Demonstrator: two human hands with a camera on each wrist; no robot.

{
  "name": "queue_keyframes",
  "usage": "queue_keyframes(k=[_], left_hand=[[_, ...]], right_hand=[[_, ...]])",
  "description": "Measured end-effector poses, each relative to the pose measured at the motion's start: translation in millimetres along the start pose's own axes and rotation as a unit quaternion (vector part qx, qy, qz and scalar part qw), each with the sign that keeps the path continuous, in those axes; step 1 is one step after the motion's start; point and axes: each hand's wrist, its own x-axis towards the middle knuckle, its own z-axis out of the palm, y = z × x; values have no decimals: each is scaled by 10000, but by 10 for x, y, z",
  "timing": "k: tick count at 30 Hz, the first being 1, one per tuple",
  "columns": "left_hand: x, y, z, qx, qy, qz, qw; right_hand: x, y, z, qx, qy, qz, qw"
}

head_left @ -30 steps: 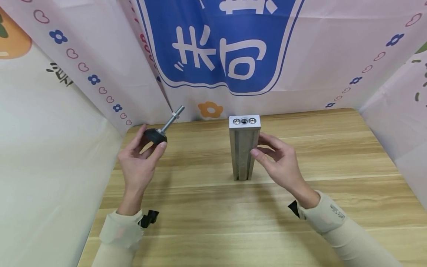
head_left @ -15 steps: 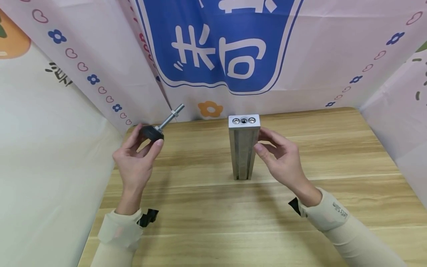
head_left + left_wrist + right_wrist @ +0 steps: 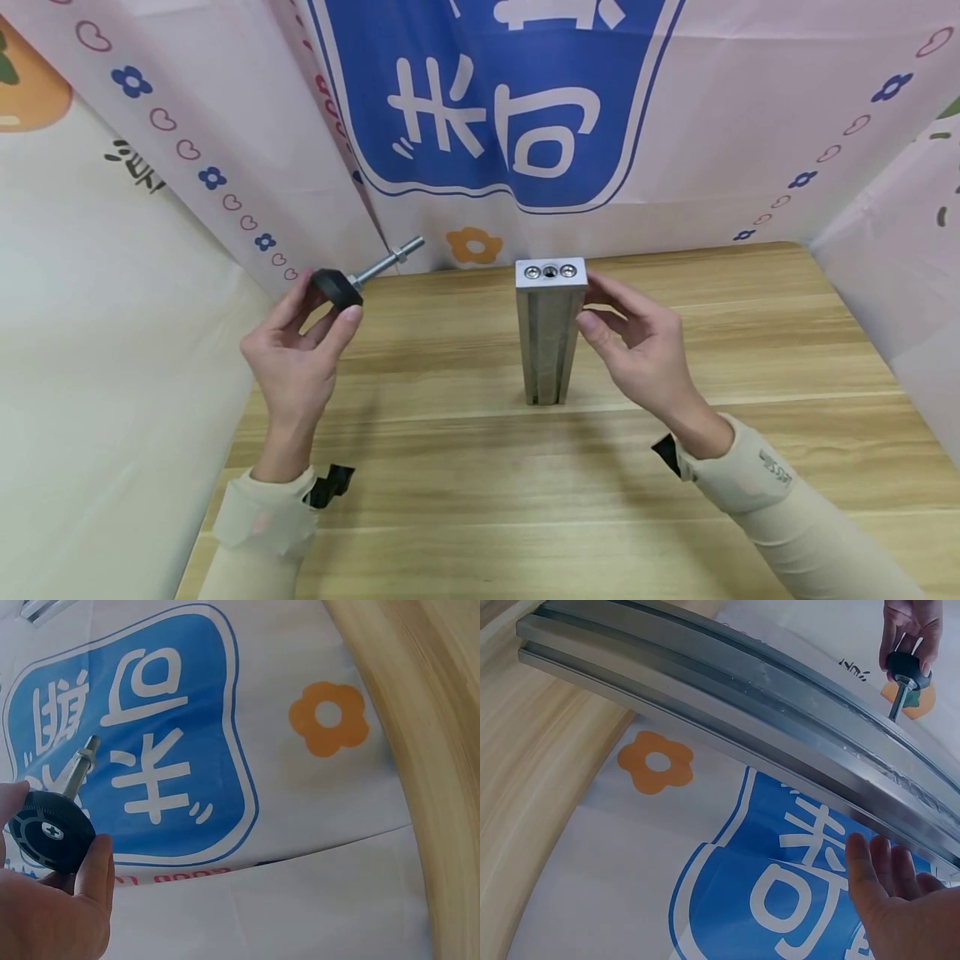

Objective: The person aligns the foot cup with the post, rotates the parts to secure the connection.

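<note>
On the left, my left hand (image 3: 296, 354) pinches the black round base of a leveling foot (image 3: 337, 289) between thumb and fingers. Its threaded stud, carrying a nut, slants up to the right. The left wrist view shows the underside of the leveling foot (image 3: 51, 831), with a cross-head screw at its centre. An aluminium profile (image 3: 550, 346) stands upright on the table, its end plate on top bearing two screws and a middle hole. Beside its right edge is my right hand (image 3: 645, 354), fingers loosely bent. In the right wrist view the fingertips (image 3: 856, 846) are right by the profile's edge.
The wooden table (image 3: 465, 483) runs back to a printed cloth (image 3: 720, 133) hanging behind the profile. More cloth (image 3: 112, 350) hangs along the left side.
The left hand has shifted slightly left and up, tipping the leveling foot's stud further to the right. The right thumb has moved off the profile, which stays in place.
</note>
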Motion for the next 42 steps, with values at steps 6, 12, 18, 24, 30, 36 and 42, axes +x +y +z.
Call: queue_keyframes(k=[6,12,18,24,30,36,42], left_hand=[[9,55,39,-163,101,60,9998],[22,107,73,-178,158,106,9997],[27,134,105,-279,156,33,9995],[46,179,157,-607,96,28,9981],[61,191,198,-751,-30,89,9971],[71,228,238,-723,-153,112,9972],[94,290,298,-758,-301,218,9964]], right_hand=[[20,-17,17,-10,25,-93,10000],[46,-61,30,-15,-16,-109,9999],[74,-74,33,-82,-62,-126,9999],[97,-90,44,-136,-71,-89,9998],[117,-87,69,-55,-12,-103,9999],[139,-103,94,-92,55,-100,9999],[156,-122,102,-200,85,-64,9997]])
